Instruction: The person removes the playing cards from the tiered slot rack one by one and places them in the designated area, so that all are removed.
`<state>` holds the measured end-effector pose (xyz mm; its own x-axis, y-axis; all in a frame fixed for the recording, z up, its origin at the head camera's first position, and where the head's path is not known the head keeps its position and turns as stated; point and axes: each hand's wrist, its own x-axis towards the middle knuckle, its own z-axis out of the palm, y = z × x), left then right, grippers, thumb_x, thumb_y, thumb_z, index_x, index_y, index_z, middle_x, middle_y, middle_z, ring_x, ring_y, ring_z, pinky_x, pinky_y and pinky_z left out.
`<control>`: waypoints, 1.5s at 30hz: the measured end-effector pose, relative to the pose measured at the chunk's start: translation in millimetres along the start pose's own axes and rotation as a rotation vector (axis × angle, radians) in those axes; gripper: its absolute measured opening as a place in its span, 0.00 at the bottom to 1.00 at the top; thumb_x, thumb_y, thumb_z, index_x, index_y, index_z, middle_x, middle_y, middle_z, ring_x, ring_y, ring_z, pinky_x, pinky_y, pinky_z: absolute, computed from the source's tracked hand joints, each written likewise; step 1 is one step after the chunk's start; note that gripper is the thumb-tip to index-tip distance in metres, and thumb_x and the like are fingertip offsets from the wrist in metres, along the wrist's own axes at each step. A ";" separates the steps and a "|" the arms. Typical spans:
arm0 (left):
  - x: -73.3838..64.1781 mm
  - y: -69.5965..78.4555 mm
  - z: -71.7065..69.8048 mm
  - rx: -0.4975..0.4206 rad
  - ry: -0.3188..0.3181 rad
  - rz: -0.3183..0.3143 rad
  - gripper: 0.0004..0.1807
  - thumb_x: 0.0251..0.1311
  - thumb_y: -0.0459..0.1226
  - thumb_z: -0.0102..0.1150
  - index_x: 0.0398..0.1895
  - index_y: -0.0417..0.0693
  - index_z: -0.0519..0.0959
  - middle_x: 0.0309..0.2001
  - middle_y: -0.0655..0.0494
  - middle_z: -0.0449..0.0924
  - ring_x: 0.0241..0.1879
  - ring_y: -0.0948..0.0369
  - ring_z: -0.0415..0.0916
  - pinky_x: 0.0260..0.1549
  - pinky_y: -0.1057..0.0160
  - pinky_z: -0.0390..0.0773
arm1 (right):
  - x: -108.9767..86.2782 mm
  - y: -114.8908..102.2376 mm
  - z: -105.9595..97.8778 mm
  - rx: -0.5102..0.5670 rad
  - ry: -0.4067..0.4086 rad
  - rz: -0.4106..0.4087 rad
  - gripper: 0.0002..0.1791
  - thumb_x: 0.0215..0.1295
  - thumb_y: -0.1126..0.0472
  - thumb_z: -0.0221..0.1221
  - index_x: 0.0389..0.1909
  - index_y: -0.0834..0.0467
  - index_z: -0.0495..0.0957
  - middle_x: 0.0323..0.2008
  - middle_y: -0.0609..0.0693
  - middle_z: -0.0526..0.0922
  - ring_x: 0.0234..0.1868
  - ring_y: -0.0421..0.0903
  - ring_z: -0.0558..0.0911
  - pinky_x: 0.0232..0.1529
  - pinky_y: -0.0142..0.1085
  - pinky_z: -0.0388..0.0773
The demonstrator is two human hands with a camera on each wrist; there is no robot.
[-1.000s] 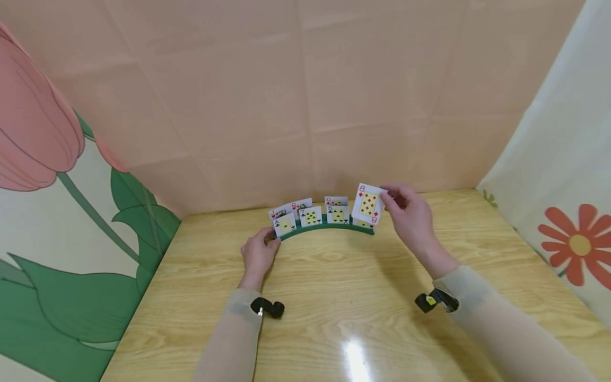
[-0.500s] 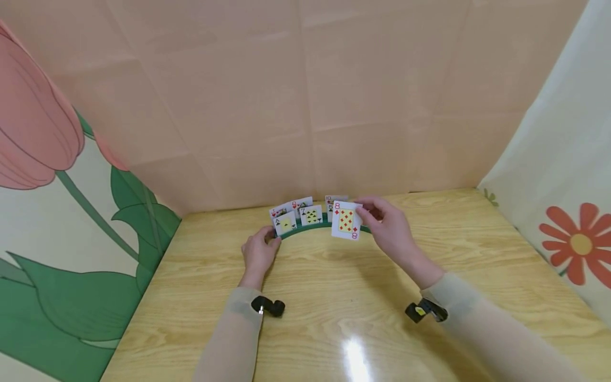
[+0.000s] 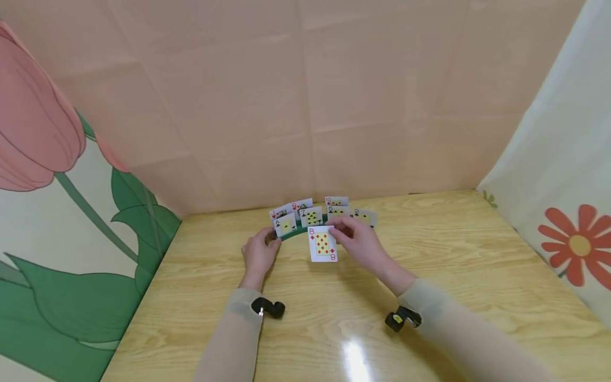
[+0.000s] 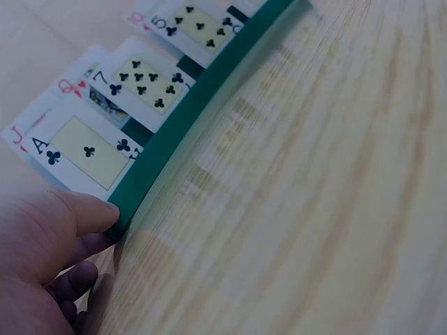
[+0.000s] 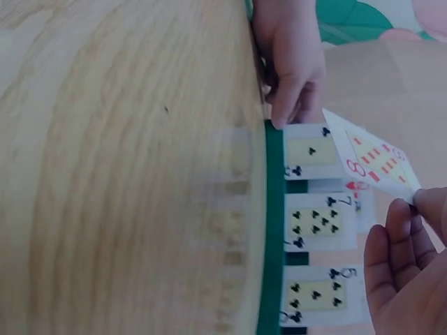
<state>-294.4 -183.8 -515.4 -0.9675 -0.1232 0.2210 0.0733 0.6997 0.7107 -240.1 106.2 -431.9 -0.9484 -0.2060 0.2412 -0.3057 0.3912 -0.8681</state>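
Note:
My right hand point(image 3: 365, 246) pinches an eight of diamonds point(image 3: 322, 244) by its upper right corner, face toward the head camera. The card hangs in front of a curved green card holder point(image 5: 274, 209). At the holder's left end, my left hand point(image 3: 260, 253) grips it, thumb on the front face. Along the front row stand an ace of clubs point(image 4: 89, 151), a seven of clubs point(image 4: 143, 82), a five of clubs point(image 4: 200, 26) and a black two point(image 3: 365, 216). Behind them show a jack point(image 3: 278, 213), a queen of hearts point(image 3: 302, 203) and a red ten point(image 3: 336, 201).
The holder stands on a wood-grain table point(image 3: 310, 318) near its back edge. A pinkish cloth backdrop point(image 3: 310, 106) rises behind it. Printed flower cloths hang at the left point(image 3: 119, 239) and right point(image 3: 549, 185) sides.
My right hand has carried the eight of diamonds leftward and down, from the holder's right end to in front of its middle. The black two is uncovered now. My left hand stays put.

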 end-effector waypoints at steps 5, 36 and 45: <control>-0.2 0.8 1.2 -0.008 0.015 0.018 0.18 0.74 0.40 0.72 0.63 0.48 0.87 0.54 0.52 0.91 0.56 0.46 0.82 0.65 0.39 0.61 | 2.4 4.8 12.6 0.014 -0.061 0.044 0.10 0.84 0.60 0.63 0.59 0.54 0.86 0.42 0.51 0.86 0.44 0.57 0.86 0.44 0.45 0.84; -1.8 0.6 1.4 -0.017 0.005 0.000 0.18 0.73 0.39 0.73 0.62 0.48 0.87 0.54 0.51 0.91 0.53 0.47 0.82 0.66 0.38 0.61 | 32.5 32.7 71.9 -0.033 -0.201 0.134 0.07 0.79 0.63 0.66 0.52 0.53 0.90 0.38 0.47 0.85 0.38 0.45 0.80 0.41 0.39 0.77; -3.4 0.6 0.4 -0.019 0.007 0.002 0.18 0.73 0.39 0.72 0.63 0.48 0.87 0.56 0.51 0.91 0.56 0.46 0.82 0.66 0.38 0.61 | 34.8 32.8 75.6 -0.080 -0.207 0.163 0.05 0.78 0.63 0.67 0.48 0.52 0.90 0.40 0.45 0.86 0.43 0.44 0.81 0.49 0.41 0.79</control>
<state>-291.2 -182.7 -516.0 -0.9656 -0.1270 0.2267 0.0794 0.6865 0.7228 -276.7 44.0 -484.8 -0.9506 -0.3105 -0.0001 -0.1640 0.5020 -0.8492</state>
